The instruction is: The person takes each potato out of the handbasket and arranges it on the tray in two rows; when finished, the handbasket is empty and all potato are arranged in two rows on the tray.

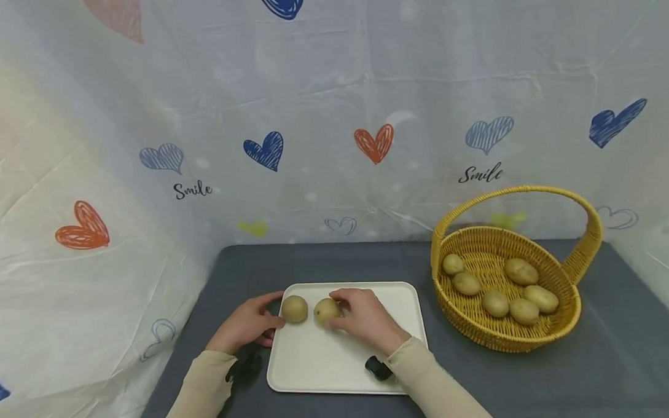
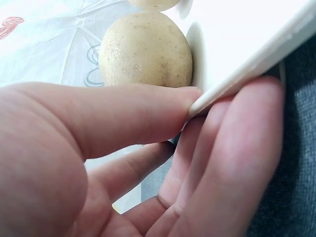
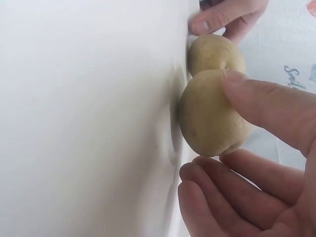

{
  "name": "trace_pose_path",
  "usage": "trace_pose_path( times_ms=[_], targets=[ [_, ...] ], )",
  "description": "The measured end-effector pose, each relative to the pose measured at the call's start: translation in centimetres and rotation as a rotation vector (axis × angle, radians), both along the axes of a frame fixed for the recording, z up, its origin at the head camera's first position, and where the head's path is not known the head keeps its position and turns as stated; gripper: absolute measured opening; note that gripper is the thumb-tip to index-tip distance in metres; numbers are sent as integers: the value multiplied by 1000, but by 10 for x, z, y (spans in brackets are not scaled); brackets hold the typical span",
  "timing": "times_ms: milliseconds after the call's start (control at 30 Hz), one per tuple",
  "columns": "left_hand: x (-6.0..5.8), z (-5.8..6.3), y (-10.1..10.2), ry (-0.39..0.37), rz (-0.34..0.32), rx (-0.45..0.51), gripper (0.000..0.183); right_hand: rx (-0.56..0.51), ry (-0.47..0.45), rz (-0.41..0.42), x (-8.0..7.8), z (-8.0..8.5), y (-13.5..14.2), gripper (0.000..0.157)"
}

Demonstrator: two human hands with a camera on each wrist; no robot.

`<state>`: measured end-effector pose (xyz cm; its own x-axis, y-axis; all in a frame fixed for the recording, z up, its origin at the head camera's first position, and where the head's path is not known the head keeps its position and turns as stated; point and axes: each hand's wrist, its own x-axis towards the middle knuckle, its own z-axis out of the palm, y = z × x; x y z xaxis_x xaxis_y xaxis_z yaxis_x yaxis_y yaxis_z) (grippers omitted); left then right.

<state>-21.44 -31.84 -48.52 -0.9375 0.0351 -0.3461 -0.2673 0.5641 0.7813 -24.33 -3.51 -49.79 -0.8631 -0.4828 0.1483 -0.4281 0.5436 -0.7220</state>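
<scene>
A white rectangular tray (image 1: 323, 365) lies on the dark cloth, with two round potatoes near its far left corner. My left hand (image 1: 246, 324) grips the tray's left edge, thumb on the rim and fingers beneath, as the left wrist view shows. Close to that thumb sits the left potato (image 1: 295, 309). Over the tray, my right hand (image 1: 368, 316) holds the other potato (image 3: 211, 116) between its thumb (image 3: 269, 101) and fingers. In the right wrist view this potato partly covers the left one (image 3: 215, 53). Whether the two touch, I cannot tell.
To the right of the tray stands a yellow woven basket (image 1: 507, 343) with a tall arched handle (image 1: 526, 189) and several potatoes inside. Behind the table hangs a white curtain (image 1: 312, 202) printed with hearts. A dark grey cloth (image 1: 611, 378) covers the table.
</scene>
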Motion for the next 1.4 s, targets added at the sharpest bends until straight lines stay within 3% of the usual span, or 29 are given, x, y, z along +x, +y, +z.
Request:
trace_pose_path(
  times_ms=[367,600,1400],
  targets=[
    [-2,-4,-1,1,17,-1,76,-2,32,34,-1,0,0,48],
    [-2,-5,0,0,14,3,77,2,38,6,-1,1,2,45],
    [-4,-6,-1,-24,17,-1,77,-25,-50,-5,-2,4,7,60]
  ],
)
